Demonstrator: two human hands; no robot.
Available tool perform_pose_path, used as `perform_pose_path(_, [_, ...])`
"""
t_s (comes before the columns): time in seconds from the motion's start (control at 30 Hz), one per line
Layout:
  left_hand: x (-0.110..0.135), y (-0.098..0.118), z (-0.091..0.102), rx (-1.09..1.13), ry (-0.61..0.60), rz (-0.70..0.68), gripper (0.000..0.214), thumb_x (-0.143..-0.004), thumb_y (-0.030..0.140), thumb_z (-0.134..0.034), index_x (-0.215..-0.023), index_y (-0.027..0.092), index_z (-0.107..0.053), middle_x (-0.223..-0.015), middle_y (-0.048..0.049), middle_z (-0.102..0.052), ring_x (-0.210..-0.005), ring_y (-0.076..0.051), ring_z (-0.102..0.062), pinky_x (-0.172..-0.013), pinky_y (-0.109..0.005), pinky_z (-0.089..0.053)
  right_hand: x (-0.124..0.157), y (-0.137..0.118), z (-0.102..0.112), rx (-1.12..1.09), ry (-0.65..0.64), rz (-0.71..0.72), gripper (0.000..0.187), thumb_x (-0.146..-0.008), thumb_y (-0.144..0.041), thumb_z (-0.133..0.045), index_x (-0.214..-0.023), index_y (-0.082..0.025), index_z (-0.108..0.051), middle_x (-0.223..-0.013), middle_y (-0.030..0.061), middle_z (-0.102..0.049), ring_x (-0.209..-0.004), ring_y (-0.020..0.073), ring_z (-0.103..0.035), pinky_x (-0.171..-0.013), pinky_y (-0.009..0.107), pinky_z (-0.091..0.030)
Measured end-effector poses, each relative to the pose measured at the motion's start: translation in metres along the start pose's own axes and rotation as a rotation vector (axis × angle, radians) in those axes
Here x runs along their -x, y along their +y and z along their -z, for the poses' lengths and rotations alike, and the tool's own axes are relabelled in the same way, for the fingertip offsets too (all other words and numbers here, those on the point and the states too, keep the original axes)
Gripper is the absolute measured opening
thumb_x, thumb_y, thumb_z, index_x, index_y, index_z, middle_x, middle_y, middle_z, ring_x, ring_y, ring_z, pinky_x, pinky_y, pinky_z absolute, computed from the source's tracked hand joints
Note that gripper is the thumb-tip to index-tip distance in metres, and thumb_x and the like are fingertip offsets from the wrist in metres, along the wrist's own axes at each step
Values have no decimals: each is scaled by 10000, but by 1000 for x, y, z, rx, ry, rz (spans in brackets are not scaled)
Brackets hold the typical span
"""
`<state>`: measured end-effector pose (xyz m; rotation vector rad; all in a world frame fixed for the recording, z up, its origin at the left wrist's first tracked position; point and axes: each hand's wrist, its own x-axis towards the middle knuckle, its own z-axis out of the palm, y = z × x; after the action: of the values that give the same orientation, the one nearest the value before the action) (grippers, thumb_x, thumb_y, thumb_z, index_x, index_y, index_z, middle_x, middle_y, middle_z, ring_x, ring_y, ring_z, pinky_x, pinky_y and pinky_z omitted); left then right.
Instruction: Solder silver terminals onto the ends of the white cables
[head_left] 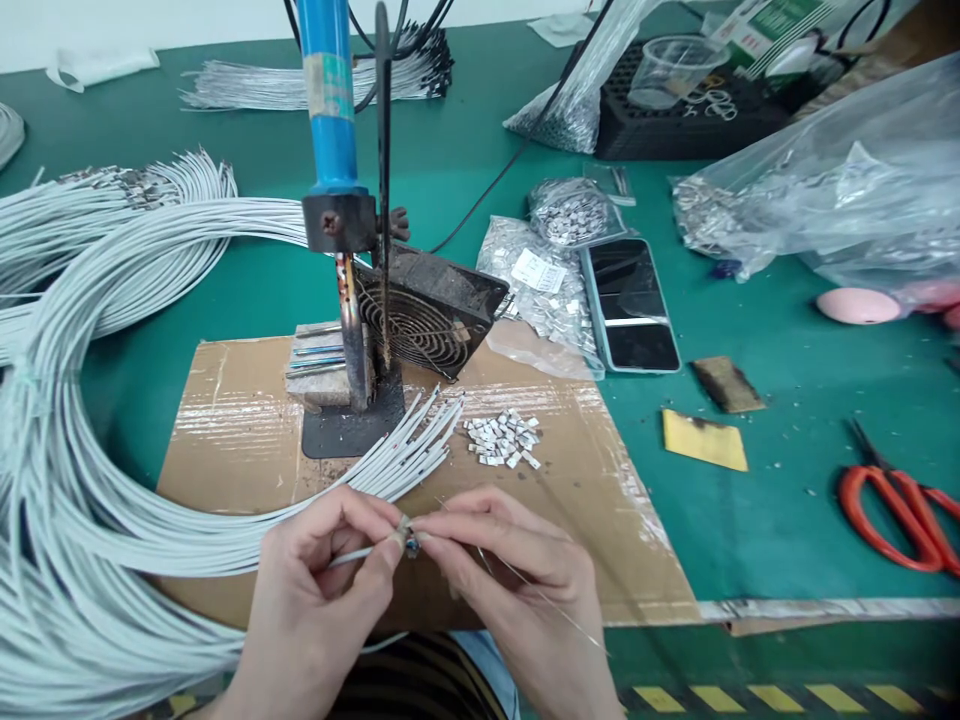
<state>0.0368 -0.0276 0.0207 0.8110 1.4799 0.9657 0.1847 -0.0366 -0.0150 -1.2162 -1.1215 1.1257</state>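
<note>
My left hand is closed in a pinch on the end of a white cable. At its fingertips sits a small metal connector with a bluish spot, partly hidden by the fingers. My right hand is also closed, its thumb and forefinger meeting at that connector. A thin silvery solder wire runs out through the right hand's fingers. Just beyond, several white cable ends fan out on the cardboard, beside a pile of small metal connectors.
A blue-handled soldering iron stands upright in a clamp, tip down, before a dark fan. Coiled white cables fill the left. To the right lie a phone, a yellow sponge, red-handled scissors and plastic bags.
</note>
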Motion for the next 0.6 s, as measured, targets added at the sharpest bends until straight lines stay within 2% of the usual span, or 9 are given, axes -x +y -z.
perform_pose_path(0.13, [-1,1,0,-9,-9,-3,134,-700,167,-819,-618,195,-718,-769,-19,-753,-685,-138,-709,-654,-170,-572,-1,2,0,23,-9,17,265,-847,-135,-808,-961,-359,-891,-745,15,-746,-550,117,-624,-467,192,-500])
perform_pose_path(0.23, [-4,0,-1,-1,-5,-9,143,-710,159,-814,-618,195,-711,-761,-12,-753,-682,-129,-707,-656,-159,-566,2,5,0,76,18,42,226,-888,-171,-789,-1003,-340,-885,-802,28,-758,-665,154,-697,-566,219,-570])
perform_pose_path(0.3, [-7,0,-1,-3,12,-19,143,-713,155,-814,-625,195,-709,-765,-6,-751,-682,-123,-704,-656,-153,-561,4,8,1,139,35,50,223,-984,-235,-686,-1083,-324,-865,-884,43,-749,-710,156,-694,-612,235,-578])
perform_pose_path(0.37, [-10,0,-1,-16,44,-40,139,-717,154,-813,-637,194,-707,-779,0,-749,-687,-116,-704,-647,-143,-551,6,10,0,169,45,51,322,-1074,-285,-519,-1180,-312,-822,-938,48,-719,-709,146,-661,-630,242,-565])
perform_pose_path(0.47, [-15,1,0,-42,94,-78,135,-738,163,-796,-642,194,-706,-796,-4,-752,-711,-118,-714,-652,-136,-546,7,12,-4,145,79,-22,349,-1105,-307,-424,-1329,-304,-692,-929,27,-706,-719,150,-632,-682,258,-547])
perform_pose_path(0.53, [-19,2,1,-59,126,-92,128,-749,171,-789,-650,193,-710,-814,-13,-763,-705,-115,-710,-637,-133,-540,6,11,-7,144,128,-99,261,-1084,-320,-465,-1269,-283,-645,-892,13,-697,-738,162,-625,-705,272,-521])
perform_pose_path(0.6, [-22,4,2,-71,150,-99,124,-752,179,-791,-658,192,-712,-826,-18,-771,-685,-109,-699,-615,-130,-533,3,9,-10,181,151,-127,173,-1063,-335,-484,-996,-257,-623,-805,-3,-626,-696,158,-564,-645,265,-459])
